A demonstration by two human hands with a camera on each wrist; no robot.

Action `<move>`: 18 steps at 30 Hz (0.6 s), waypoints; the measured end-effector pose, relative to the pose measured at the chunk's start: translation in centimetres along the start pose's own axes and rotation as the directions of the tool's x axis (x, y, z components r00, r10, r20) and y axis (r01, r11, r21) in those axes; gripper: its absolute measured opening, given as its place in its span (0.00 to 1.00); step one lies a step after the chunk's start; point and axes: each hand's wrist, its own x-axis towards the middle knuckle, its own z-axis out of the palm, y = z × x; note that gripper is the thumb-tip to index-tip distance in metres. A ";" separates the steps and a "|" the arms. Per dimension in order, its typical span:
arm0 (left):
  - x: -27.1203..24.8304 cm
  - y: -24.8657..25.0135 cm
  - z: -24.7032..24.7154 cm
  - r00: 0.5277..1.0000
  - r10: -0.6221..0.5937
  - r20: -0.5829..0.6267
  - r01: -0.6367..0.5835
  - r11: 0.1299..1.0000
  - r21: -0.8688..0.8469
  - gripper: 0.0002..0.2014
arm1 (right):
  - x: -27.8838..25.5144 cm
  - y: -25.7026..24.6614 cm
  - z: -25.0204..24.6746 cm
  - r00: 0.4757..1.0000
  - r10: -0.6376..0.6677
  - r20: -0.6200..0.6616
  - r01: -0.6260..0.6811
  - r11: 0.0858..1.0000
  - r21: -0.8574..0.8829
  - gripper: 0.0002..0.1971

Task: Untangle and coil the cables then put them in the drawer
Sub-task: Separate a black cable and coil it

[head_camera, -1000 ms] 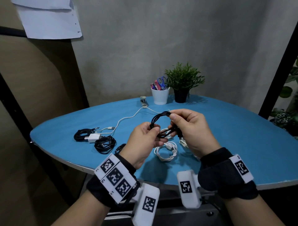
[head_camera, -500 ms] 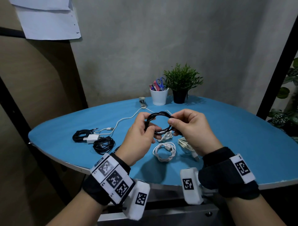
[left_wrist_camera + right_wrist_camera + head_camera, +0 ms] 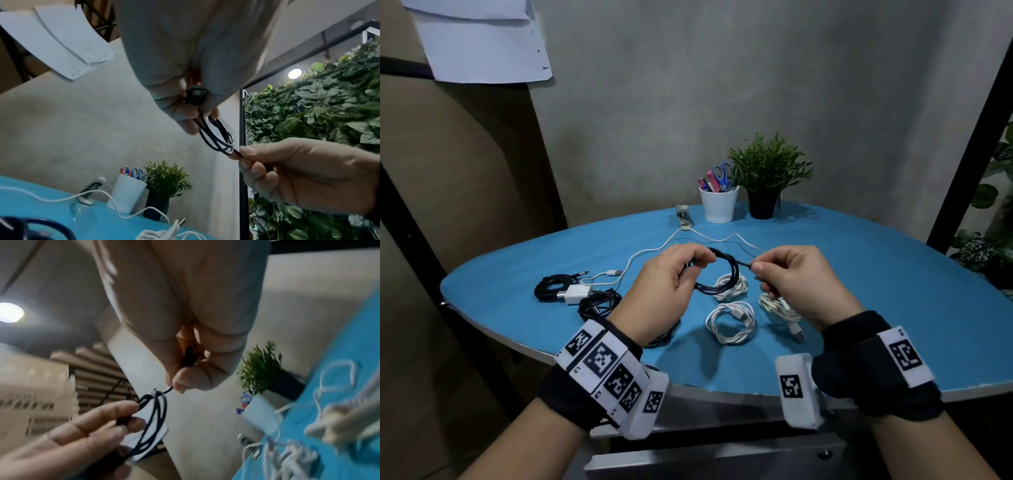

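Observation:
A black cable (image 3: 726,274) wound into a small coil hangs in the air above the blue table (image 3: 876,291). My left hand (image 3: 671,281) grips the coil's left side, with a plug between its fingers in the left wrist view (image 3: 196,95). My right hand (image 3: 787,277) pinches the cable's loose end at the coil's right side (image 3: 236,152). Three white coiled cables lie below the hands: one (image 3: 729,322) in front, one (image 3: 732,287) behind the black coil, one (image 3: 779,306) under the right hand. Black cable bundles (image 3: 599,303) lie at left with a white charger (image 3: 577,293).
A long loose white cable (image 3: 654,251) runs across the table toward a stapler (image 3: 683,216). A white cup (image 3: 719,205) with scissors and a potted plant (image 3: 765,181) stand at the back. A metal drawer front (image 3: 722,459) shows below the table's near edge.
The hands have drawn apart. The right hand slid from holding the coil to pinching only its loose end, pulled out to the right. The coil now forms a rounder loop.

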 end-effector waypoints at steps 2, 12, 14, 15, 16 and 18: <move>-0.2 0.0 0.2 0.998 -0.019 0.057 0.017 0.999 0.038 0.14 | 0.5 0.2 -0.1 0.997 0.005 -0.077 -0.009 0.999 -0.051 0.11; 0.4 -0.2 0.5 0.996 -0.069 0.049 0.054 0.961 0.270 0.13 | -1.1 0.1 0.8 0.961 0.158 0.226 -0.186 0.976 0.110 0.11; 0.4 -0.2 0.8 0.996 -0.068 0.057 0.049 0.958 0.281 0.13 | -1.0 0.0 0.9 0.946 0.183 0.267 -0.240 0.950 0.201 0.09; 0.4 -0.3 0.9 0.996 -0.068 0.057 0.049 0.958 0.283 0.13 | -1.0 -0.1 0.9 0.938 0.186 0.292 -0.265 0.928 0.262 0.07; 0.3 -0.3 1.1 0.996 -0.069 0.055 0.052 0.961 0.271 0.13 | -1.1 -0.1 0.9 0.931 0.182 0.317 -0.284 0.906 0.314 0.07; 0.3 -0.2 1.1 0.995 -0.090 0.050 0.079 0.978 0.191 0.12 | -1.2 -0.3 0.8 0.917 0.170 0.360 -0.311 0.871 0.380 0.08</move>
